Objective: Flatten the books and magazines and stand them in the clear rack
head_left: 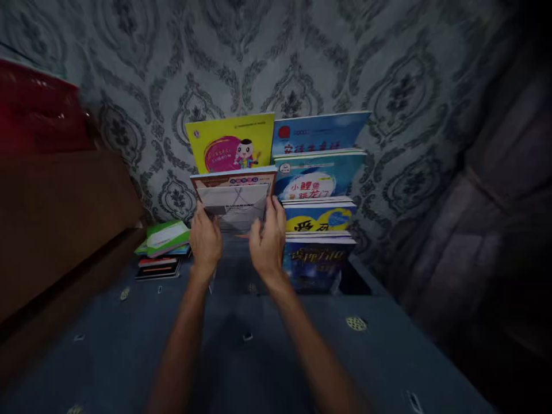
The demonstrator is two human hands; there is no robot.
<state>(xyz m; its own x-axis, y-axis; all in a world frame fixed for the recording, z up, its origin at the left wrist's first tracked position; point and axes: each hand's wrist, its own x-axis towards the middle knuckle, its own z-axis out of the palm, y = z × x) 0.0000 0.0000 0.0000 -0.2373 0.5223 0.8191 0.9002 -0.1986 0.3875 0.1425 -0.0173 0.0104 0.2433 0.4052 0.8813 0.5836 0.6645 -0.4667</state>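
Observation:
Between my two hands is a grey-white book (235, 204), its cover facing me. My left hand (206, 237) is closed on its left edge, and my right hand (268, 237) grips the right edge. Right behind it stands a brown-covered book (207, 180) with a light top edge, and farther back a taller yellow book (230, 141) with a cartoon figure. To the right, a second row of upright books holds a blue book (321, 132), a teal book (319, 175), a yellow-and-blue book (319, 218) and a dark blue book (317, 261) at the front.
A small pile of flat books with a green one (168, 237) on top lies left of my hands. A large brown box (60, 218) with a red item (38, 109) above it fills the left side. Patterned wallpaper (293, 69) rises behind the blue-covered table (293, 368). Pale fabric (487, 201) hangs at right.

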